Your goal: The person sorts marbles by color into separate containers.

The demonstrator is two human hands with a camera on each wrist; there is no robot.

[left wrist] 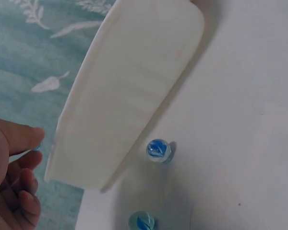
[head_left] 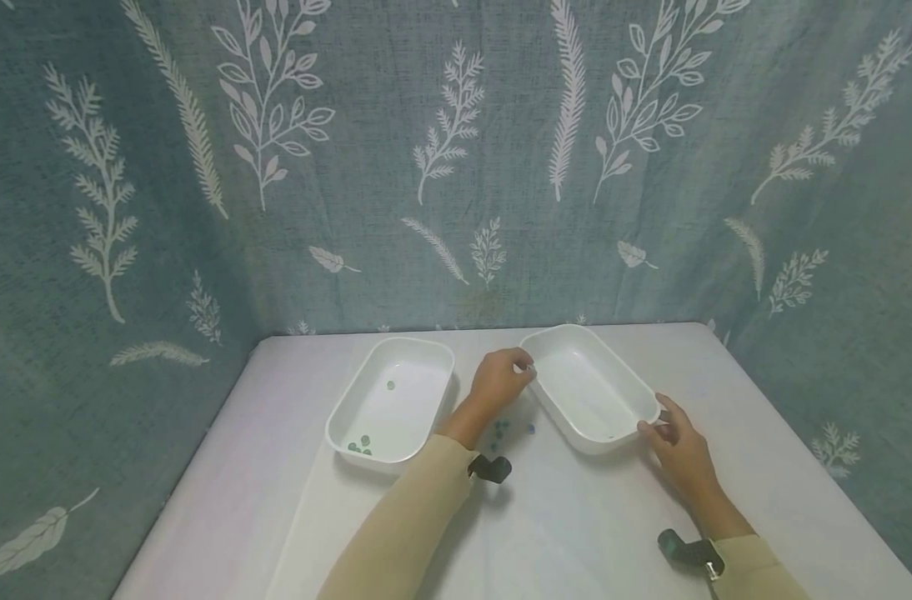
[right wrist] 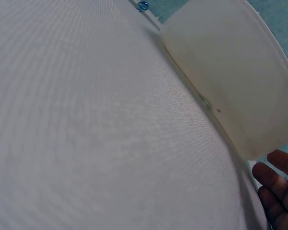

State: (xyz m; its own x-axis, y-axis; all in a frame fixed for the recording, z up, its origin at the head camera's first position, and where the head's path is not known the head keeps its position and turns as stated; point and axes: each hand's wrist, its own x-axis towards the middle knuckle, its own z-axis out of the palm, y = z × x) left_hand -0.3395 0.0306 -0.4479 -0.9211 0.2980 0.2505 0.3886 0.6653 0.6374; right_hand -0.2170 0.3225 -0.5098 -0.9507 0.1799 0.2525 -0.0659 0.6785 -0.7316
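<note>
My left hand (head_left: 501,379) is at the left rim of the right-hand white tray (head_left: 559,417). Between its thumb and forefinger, in the left wrist view, it pinches a small bluish glass marble (left wrist: 37,146), mostly covered by the fingers. My right hand (head_left: 677,442) holds the same tray at its near right corner, thumb at the rim and fingers around the outer side. Low in the right wrist view, some fingers (right wrist: 273,184) show beside the tray's base. A clear marble with a blue swirl (left wrist: 158,150) lies on the table beside the tray, and another marble (left wrist: 141,221) lies nearer.
A second white tray (head_left: 336,417) stands to the left, with several greenish marbles (head_left: 365,440) in it, mostly near its front edge. More marbles (head_left: 498,433) lie on the white-covered table (head_left: 561,533) between the trays. A patterned teal curtain (head_left: 381,150) hangs behind and at both sides.
</note>
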